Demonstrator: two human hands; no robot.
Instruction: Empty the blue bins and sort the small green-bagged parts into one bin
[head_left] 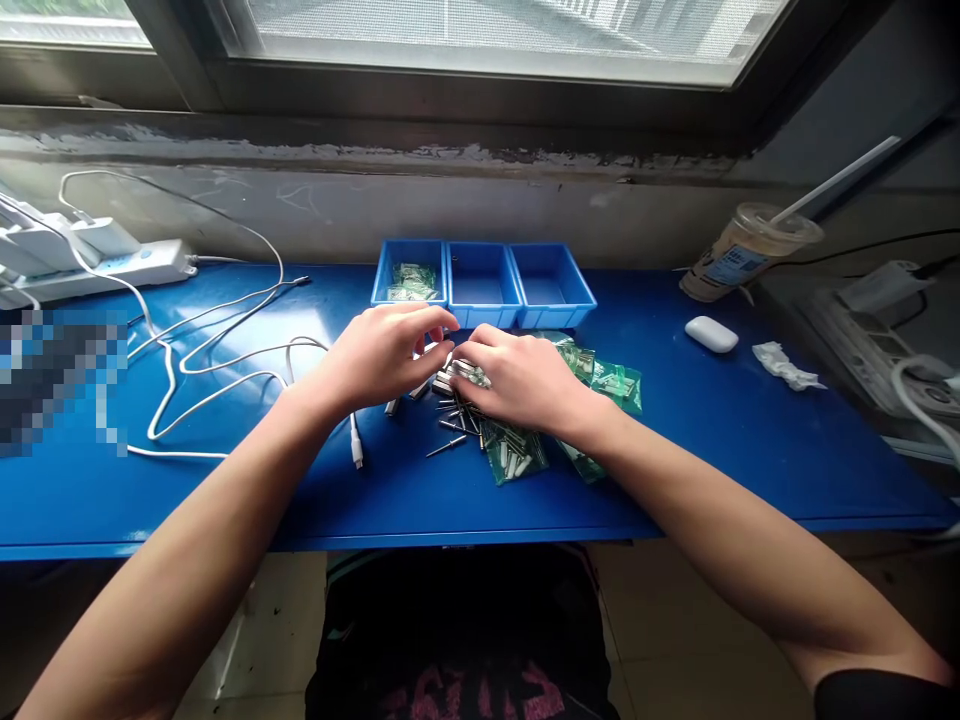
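Note:
My left hand (pixel 390 347) hovers over the left side of a small pile of parts, its thumb and curled fingers apart with nothing visible between them. Facing it, my right hand (pixel 517 375) reaches into the pile with bent fingers around some silver metal pieces (pixel 441 384); what its fingertips grip is hidden. Below the hands lie several thin metal pins that look like blind rivets (pixel 448 447). A green-tinted clear bag of small parts (pixel 514 455) lies below my right hand, and another such bag (pixel 616 384) shows beyond that wrist.
Three joined blue bins (pixel 484 312) stand behind the hands; the left one holds small bags (pixel 412 282). White cables (pixel 169 380) and a power strip (pixel 142 268) lie left. A drink cup (pixel 739 255), a white case (pixel 711 335) and crumpled tissue (pixel 786 367) are right.

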